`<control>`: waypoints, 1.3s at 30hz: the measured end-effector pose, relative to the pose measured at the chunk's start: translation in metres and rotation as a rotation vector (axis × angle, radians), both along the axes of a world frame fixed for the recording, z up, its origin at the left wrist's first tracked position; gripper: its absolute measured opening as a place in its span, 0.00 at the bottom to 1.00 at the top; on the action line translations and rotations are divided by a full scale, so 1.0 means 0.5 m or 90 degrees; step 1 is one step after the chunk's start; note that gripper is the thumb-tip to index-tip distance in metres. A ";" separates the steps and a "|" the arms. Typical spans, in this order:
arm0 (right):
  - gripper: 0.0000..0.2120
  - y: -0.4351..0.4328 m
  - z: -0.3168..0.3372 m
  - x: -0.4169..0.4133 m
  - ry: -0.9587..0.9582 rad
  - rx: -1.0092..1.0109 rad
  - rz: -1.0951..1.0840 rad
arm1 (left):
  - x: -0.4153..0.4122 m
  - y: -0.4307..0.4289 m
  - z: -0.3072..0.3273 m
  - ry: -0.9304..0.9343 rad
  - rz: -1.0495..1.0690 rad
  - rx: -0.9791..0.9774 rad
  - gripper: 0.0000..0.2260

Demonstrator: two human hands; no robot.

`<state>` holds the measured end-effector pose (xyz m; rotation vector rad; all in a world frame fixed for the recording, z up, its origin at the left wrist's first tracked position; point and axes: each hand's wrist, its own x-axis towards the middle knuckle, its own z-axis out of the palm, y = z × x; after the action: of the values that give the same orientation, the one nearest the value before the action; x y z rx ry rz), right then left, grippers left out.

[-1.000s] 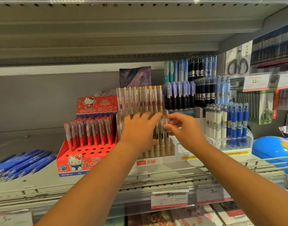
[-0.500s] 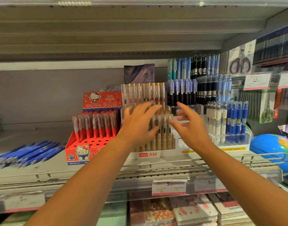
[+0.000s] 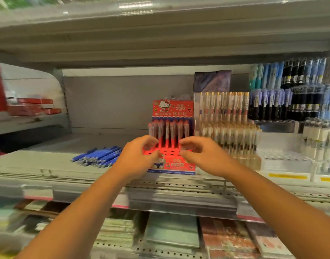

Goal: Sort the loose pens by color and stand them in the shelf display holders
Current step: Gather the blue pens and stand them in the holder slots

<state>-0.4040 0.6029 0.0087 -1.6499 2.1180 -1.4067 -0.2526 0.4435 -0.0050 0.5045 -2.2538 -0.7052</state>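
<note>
Head view. Both hands shifted left, from clear pen stand (image 3: 226, 126) to red box (image 3: 172, 109). Now left hand (image 3: 136, 157) and right hand (image 3: 203, 156) curl at its front corners; grip unreadable in blur. Loose blue pens (image 3: 98, 157) lie on shelf (image 3: 38, 165) just left, unsorted, probably next.

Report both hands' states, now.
Left hand: fingers curled at the red pen box; grip cannot be told.
Right hand: curled at the same box; cannot be told.

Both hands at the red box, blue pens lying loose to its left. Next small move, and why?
Likely move the left hand left onto the loose blue pens: they lie flat on the shelf beside the red display box, and it is the nearer hand.
</note>
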 end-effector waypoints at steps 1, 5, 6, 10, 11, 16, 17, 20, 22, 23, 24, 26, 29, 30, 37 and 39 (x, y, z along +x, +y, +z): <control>0.16 -0.030 0.002 0.019 0.001 0.012 0.003 | 0.023 -0.024 0.000 -0.010 0.009 0.000 0.11; 0.13 -0.160 0.000 0.091 -0.026 0.025 0.023 | 0.110 -0.135 -0.002 -0.060 0.064 -0.014 0.09; 0.12 -0.193 -0.002 0.108 -0.033 0.025 0.023 | 0.129 -0.166 -0.002 -0.066 0.076 -0.004 0.09; 0.08 -0.325 -0.008 0.167 -0.035 0.007 -0.003 | 0.197 -0.301 0.005 -0.095 0.117 0.021 0.07; 0.07 -0.356 -0.007 0.179 -0.032 0.007 -0.011 | 0.211 -0.334 0.007 -0.103 0.122 0.030 0.07; 0.02 -0.499 0.002 0.216 -0.003 0.066 -0.083 | 0.235 -0.470 0.011 -0.174 0.104 0.058 0.12; 0.02 -0.521 0.005 0.218 0.015 0.097 -0.103 | 0.230 -0.488 0.010 -0.189 0.093 0.057 0.13; 0.09 -0.571 0.014 0.219 0.046 0.219 -0.156 | 0.201 -0.524 0.011 -0.254 0.074 0.066 0.19; 0.11 -0.594 0.020 0.219 0.046 0.306 -0.171 | 0.176 -0.534 0.016 -0.331 0.066 0.075 0.31; 0.12 -0.604 0.022 0.218 0.048 0.354 -0.173 | 0.164 -0.537 0.018 -0.378 0.063 0.079 0.37; 0.13 -0.614 0.024 0.215 0.050 0.399 -0.173 | 0.154 -0.538 0.022 -0.423 0.061 0.084 0.42; 0.14 -0.632 0.026 0.204 0.035 0.466 -0.168 | 0.138 -0.539 0.029 -0.489 0.059 0.099 0.45; 0.15 -0.653 0.034 0.180 -0.015 0.522 -0.148 | 0.123 -0.545 0.044 -0.576 0.037 0.130 0.47; 0.15 -0.660 0.035 0.174 -0.027 0.539 -0.138 | 0.120 -0.548 0.047 -0.607 0.016 0.146 0.45; 0.11 -0.720 0.034 0.162 0.006 0.613 -0.097 | 0.103 -0.593 0.053 -0.646 0.035 0.204 0.43; 0.07 -0.729 0.032 0.162 0.035 0.609 -0.090 | 0.098 -0.604 0.047 -0.662 0.020 0.200 0.40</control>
<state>-0.3229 0.2386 0.0248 -1.1450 2.3669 -0.2136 -0.2039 0.1414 0.0184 1.2847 -3.0666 -0.9155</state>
